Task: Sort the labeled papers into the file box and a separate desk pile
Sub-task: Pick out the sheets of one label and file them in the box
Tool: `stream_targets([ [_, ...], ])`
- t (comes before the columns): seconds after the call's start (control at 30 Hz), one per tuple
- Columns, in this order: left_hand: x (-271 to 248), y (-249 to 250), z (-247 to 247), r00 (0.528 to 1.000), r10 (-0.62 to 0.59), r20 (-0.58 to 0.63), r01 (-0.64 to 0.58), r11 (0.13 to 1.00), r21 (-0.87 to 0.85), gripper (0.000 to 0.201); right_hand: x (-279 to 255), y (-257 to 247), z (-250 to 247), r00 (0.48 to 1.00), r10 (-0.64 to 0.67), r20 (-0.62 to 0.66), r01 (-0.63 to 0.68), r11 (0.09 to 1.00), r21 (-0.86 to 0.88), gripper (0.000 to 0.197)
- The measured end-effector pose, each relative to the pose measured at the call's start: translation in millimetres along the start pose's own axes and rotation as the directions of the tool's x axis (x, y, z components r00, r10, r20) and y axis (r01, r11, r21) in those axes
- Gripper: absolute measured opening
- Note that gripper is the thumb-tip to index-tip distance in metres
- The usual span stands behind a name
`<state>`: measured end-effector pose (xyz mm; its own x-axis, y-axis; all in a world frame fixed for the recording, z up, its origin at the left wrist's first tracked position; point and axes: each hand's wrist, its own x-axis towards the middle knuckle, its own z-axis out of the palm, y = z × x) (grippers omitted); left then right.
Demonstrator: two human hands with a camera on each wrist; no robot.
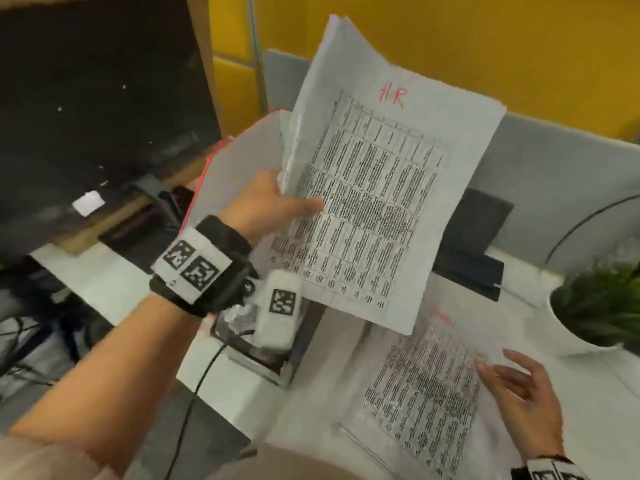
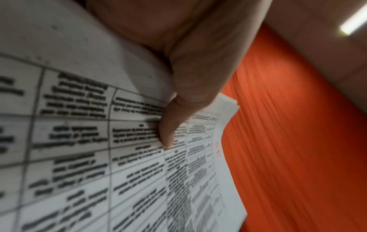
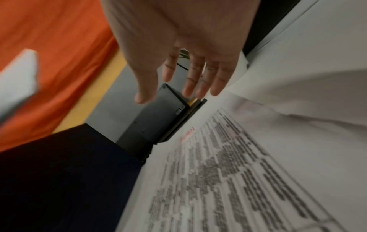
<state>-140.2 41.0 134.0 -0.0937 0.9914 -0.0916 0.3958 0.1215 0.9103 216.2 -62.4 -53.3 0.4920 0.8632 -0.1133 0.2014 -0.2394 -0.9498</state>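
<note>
White desk, yellow wall. Left hand pinched the HR sheets mid-edge; light, floppy, likely slippery. Right hand spread flat beside the desk pile.

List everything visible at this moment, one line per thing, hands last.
White printed sheets headed HR in red: several, white with black tables, held up over the desk.
White printed paper pile: one, white with an unreadable red label, flat on the desk.
Dark monitor: one, black, far left.
White desk: one, underneath.
Black flat device: one, against the grey partition.
Green plant in white pot: one, right edge.
Yellow wall: behind.
Left hand: pinches the HR sheets, thumb on top.
Right hand: fingers straight, by the pile's right edge.
</note>
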Motion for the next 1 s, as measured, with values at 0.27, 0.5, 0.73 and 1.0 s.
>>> stream_targets([
  [0.27,22.7,-31.5,-113.8,0.962,-0.154,-0.225,0.178,0.98,0.088,0.026,-5.3,41.3,4.3,0.988,0.081,-0.129,-0.123,0.924,-0.363,0.065],
  [0.5,54.4,-68.3,-112.7,0.948,-0.136,-0.287,0.25,0.875,0.413,0.042,-13.5,40.2,11.5,0.982,0.132,-0.136,-0.18,0.873,-0.453,0.081],
  [0.73,65.4,-96.7,-75.7,0.981,0.047,-0.19,0.092,0.744,0.662,0.039,-19.2,35.2,12.6,0.987,0.13,-0.097,-0.16,0.878,-0.451,0.085],
  [1.0,83.7,-113.0,-64.6,0.985,-0.159,-0.061,0.144,0.579,0.803,0.058,-19.1,30.9,10.0,0.988,0.151,-0.023,-0.148,0.909,-0.39,0.081],
])
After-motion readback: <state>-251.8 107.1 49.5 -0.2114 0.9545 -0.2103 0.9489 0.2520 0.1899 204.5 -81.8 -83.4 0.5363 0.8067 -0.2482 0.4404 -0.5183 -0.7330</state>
